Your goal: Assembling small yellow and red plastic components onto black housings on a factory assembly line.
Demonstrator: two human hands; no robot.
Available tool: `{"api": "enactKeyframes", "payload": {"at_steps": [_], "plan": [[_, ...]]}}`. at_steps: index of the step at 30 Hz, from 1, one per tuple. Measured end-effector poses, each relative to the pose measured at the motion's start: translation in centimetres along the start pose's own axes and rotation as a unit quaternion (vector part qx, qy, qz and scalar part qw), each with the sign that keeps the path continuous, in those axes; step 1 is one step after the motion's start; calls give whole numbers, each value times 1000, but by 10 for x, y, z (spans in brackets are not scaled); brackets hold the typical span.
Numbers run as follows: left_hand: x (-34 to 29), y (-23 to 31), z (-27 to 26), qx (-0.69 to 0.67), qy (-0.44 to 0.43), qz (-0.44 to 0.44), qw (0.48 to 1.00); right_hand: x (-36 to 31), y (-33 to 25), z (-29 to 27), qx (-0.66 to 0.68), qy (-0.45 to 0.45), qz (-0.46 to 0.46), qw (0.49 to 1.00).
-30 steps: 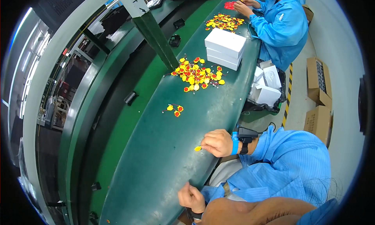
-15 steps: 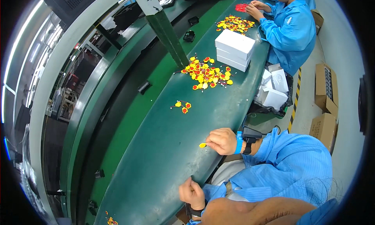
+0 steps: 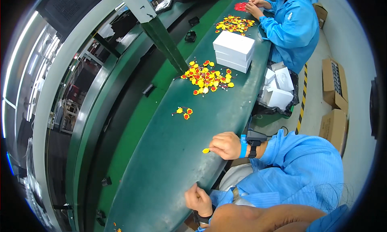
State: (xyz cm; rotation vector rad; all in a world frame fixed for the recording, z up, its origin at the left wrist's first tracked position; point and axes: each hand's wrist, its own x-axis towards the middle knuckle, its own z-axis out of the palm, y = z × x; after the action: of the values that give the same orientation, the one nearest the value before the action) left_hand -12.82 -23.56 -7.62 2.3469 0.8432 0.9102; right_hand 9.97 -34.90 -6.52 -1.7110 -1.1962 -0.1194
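Note:
My right hand [image 3: 226, 146] is closed in a pinch above the green bench surface [image 3: 169, 151]. A small yellow disc [image 3: 206, 150] sticks out from its fingertips. Nearer to me, my left hand [image 3: 198, 199] is curled with thumb and forefinger together; whatever it may hold is too small or hidden to tell. Beyond the hands lies a little group of yellow-and-red discs [image 3: 186, 116] with thin dark leads. A larger pile of the same discs [image 3: 207, 79] sits farther up the bench.
White boxes [image 3: 234, 46] are stacked beside the large pile. Farther off is another disc pile [image 3: 234, 24], where a co-worker in blue [image 3: 292, 26] handles red pieces [image 3: 241, 7]. A black-lined bin [image 3: 278, 105] holds white cartons. A green post [image 3: 166, 42] rises at the bench's far edge.
The view has shifted slightly, so the piles and boxes appear a little farther left. My right hand keeps hold of the yellow disc, and my left hand looks the same.

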Motion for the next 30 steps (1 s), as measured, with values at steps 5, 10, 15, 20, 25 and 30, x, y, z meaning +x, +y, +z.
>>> {"api": "enactKeyframes", "payload": {"at_steps": [5,10,15,20,25,30], "plan": [[1,-3,0,1,6,21,1000,1,-1,0,0,-3,2,1000],[1,-1,-1,-3,2,11,1000,-1,-1,0,0,6,3,1000],[1,1,-1,-4,4,24,1000,-3,0,0,4,1,10,1000],[3,5,-5,18,10,24,999,2,-2,0,9,-18,7,1000],[8,-2,0,-4,17,35,999,4,0,3,-6,-16,16,1000],[14,4,-2,-32,7,-12,999,8,-3,3,7,3,23,1000]]}}
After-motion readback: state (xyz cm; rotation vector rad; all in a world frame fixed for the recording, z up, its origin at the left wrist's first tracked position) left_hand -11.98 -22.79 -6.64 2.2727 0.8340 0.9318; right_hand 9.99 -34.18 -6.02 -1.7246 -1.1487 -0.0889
